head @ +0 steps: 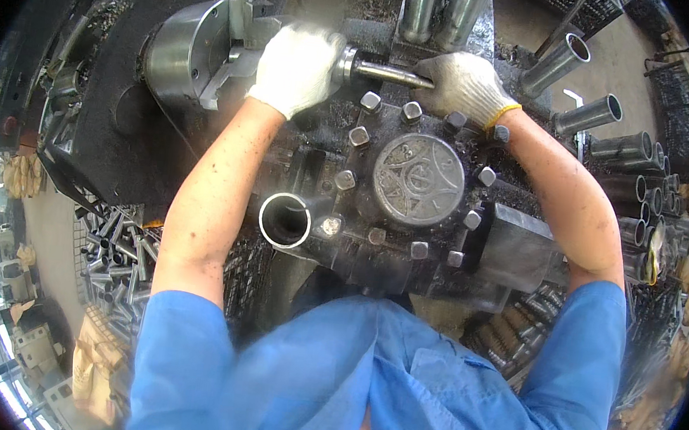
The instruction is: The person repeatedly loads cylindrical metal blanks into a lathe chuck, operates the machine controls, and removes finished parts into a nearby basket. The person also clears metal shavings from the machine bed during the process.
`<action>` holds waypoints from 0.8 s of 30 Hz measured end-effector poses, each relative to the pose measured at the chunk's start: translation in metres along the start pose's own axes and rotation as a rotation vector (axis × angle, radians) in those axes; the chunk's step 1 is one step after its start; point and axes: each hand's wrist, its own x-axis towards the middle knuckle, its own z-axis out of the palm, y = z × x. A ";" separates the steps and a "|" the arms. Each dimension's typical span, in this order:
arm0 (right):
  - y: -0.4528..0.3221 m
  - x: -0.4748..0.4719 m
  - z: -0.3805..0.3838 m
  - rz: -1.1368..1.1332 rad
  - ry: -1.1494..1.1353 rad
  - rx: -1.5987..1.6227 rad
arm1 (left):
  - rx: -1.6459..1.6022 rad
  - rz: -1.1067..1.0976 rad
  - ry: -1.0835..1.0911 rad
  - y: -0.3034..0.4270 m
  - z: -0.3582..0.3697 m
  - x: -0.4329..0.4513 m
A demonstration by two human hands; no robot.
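My left hand (299, 67), in a white knit glove, is closed around a metal cylindrical part (348, 65) just right of the jaws of a lathe chuck (196, 45). From that part a thin steel rod (392, 74) runs rightward. My right hand (462, 86), gloved with a yellow cuff edge, is at the rod's right end; its fingers are partly hidden, so its hold is unclear. Below the hands sits the lathe's tool post (419, 179), ringed by square-headed bolts. A metal tube (285, 220) stands open-ended at its lower left.
Steel tubes (420, 11) stand behind the rod, and several more (590, 114) line the right side. A wire basket of short tubes (120, 249) lies lower left. A square metal block (515, 247) juts out right of the tool post. Metal chips cover the machine bed.
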 end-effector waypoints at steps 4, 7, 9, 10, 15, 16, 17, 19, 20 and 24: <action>0.003 -0.009 -0.006 -0.035 0.059 0.055 | -0.016 0.024 0.036 0.002 -0.006 0.000; 0.007 -0.010 -0.007 -0.059 0.039 0.097 | -0.031 0.000 -0.010 0.003 -0.007 0.000; 0.012 -0.008 -0.004 -0.022 0.006 0.112 | -0.059 0.013 -0.011 0.003 -0.006 -0.001; 0.016 -0.008 -0.003 0.035 -0.028 0.102 | -0.061 0.014 -0.008 0.002 -0.004 0.000; 0.054 -0.047 -0.011 0.122 -0.032 0.190 | -0.033 0.024 0.056 0.001 0.002 0.001; 0.066 -0.068 -0.018 0.196 -0.036 0.127 | -0.011 0.021 0.071 0.001 0.002 -0.001; 0.079 -0.090 -0.025 0.321 -0.027 0.068 | -0.003 0.035 0.074 0.003 0.002 -0.001; 0.110 -0.140 -0.035 0.475 -0.053 0.022 | -0.040 0.029 0.076 0.005 0.002 0.000; 0.128 -0.163 -0.038 0.532 -0.077 -0.039 | -0.030 0.009 0.003 0.005 0.002 0.001; 0.169 -0.207 -0.024 0.519 -0.499 -0.561 | -0.003 0.068 0.238 0.011 0.000 0.003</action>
